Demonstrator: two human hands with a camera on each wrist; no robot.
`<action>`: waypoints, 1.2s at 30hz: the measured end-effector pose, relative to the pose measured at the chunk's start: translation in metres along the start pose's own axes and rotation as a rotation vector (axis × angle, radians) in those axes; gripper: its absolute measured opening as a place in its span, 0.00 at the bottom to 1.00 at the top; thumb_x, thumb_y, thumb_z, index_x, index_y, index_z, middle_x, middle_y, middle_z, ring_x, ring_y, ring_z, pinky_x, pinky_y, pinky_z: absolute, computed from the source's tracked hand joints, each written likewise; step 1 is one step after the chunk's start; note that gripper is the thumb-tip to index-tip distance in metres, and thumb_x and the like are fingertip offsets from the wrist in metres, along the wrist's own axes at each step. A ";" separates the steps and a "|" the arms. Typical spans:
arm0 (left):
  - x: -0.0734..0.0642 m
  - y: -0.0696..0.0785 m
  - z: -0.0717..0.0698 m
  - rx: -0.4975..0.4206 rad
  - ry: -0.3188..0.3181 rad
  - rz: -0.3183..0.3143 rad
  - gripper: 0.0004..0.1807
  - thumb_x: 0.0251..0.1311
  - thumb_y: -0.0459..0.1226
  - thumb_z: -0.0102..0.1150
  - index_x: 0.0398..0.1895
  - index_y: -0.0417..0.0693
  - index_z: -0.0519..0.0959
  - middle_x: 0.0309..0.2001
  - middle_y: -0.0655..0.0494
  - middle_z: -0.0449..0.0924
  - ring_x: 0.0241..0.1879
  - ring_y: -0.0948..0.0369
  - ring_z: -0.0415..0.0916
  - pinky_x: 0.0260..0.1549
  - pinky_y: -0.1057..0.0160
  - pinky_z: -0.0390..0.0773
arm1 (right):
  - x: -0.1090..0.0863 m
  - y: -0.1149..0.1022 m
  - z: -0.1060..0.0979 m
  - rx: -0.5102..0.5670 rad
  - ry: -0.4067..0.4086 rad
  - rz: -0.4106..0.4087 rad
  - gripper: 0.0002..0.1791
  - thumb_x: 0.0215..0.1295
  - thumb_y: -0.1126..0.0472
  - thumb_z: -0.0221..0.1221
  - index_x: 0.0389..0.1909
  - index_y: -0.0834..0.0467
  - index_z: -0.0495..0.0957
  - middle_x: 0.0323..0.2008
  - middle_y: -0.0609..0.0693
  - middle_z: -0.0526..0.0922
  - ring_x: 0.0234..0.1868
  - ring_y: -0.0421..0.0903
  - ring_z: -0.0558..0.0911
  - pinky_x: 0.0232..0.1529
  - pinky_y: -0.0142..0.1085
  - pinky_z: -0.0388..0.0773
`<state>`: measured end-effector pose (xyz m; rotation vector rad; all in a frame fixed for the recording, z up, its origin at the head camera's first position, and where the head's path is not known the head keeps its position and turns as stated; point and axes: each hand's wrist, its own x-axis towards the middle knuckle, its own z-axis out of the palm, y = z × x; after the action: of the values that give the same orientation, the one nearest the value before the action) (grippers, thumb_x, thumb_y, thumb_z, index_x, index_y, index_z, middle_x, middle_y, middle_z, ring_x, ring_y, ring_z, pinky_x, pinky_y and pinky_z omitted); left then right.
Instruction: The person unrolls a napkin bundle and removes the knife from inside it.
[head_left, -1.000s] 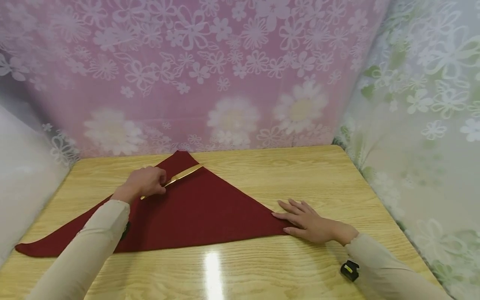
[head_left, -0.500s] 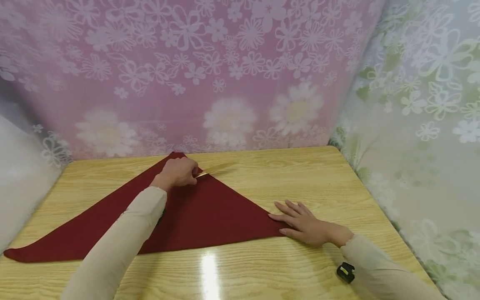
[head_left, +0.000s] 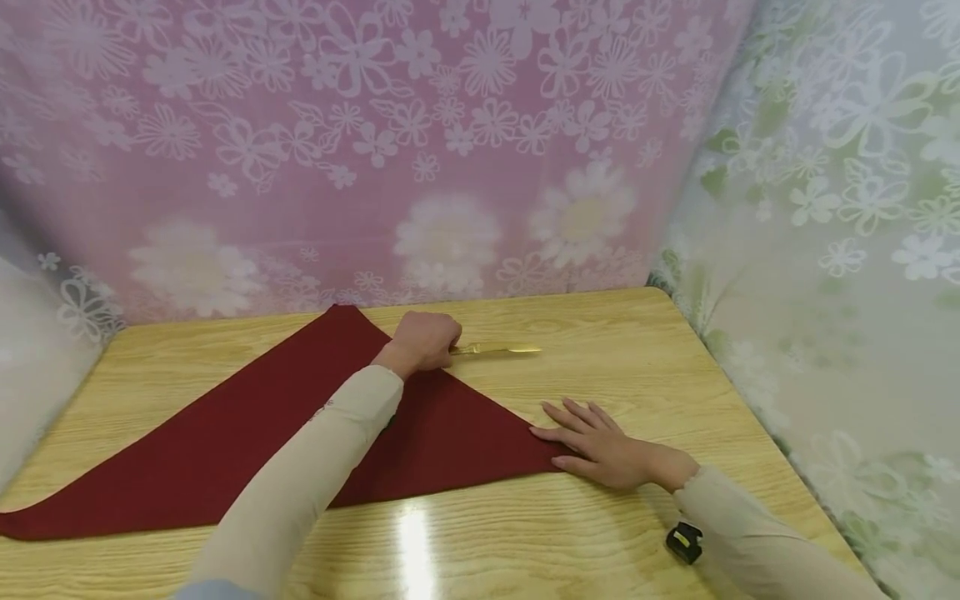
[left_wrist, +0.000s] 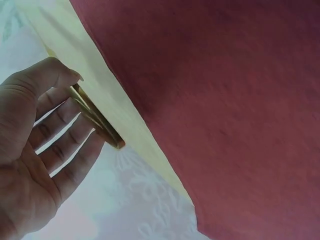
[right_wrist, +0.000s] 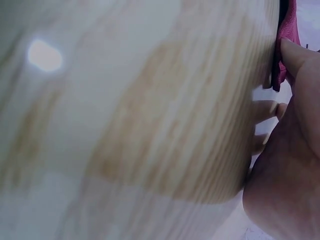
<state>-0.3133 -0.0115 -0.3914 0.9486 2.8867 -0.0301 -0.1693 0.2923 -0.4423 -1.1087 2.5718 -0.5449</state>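
In the head view a dark red cloth napkin (head_left: 225,442) lies folded into a wide triangle on the wooden table. My left hand (head_left: 423,340) pinches a gold table knife (head_left: 495,349) by its handle, over the napkin's right slanted edge. The blade points right, above bare wood. In the left wrist view, thumb and fingertips grip the knife handle (left_wrist: 97,117), apart from the napkin (left_wrist: 225,110). My right hand (head_left: 607,450) rests with spread fingers on the napkin's right corner. The right wrist view shows the thumb at the red cloth (right_wrist: 289,30).
The light wooden table (head_left: 585,542) runs back to a pink floral curtain (head_left: 450,167). A pale floral curtain (head_left: 847,333) hangs along its right side. A small black device (head_left: 684,543) is beside the right sleeve.
My left hand has carried the knife rightward across the napkin to its right slanted edge, and the blade has turned to point more directly right. The right hand has stayed at the corner.
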 end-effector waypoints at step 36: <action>0.041 0.016 0.003 -0.116 -0.134 -0.099 0.12 0.58 0.36 0.61 0.19 0.53 0.72 0.21 0.59 0.72 0.21 0.62 0.65 0.23 0.61 0.67 | -0.001 -0.001 -0.002 -0.059 -0.023 0.039 0.27 0.76 0.48 0.44 0.72 0.47 0.59 0.74 0.57 0.47 0.72 0.63 0.43 0.64 0.65 0.38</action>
<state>-0.3369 0.0253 -0.3985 0.7535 2.7759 0.0628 -0.1687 0.2922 -0.4403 -1.0755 2.5989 -0.4466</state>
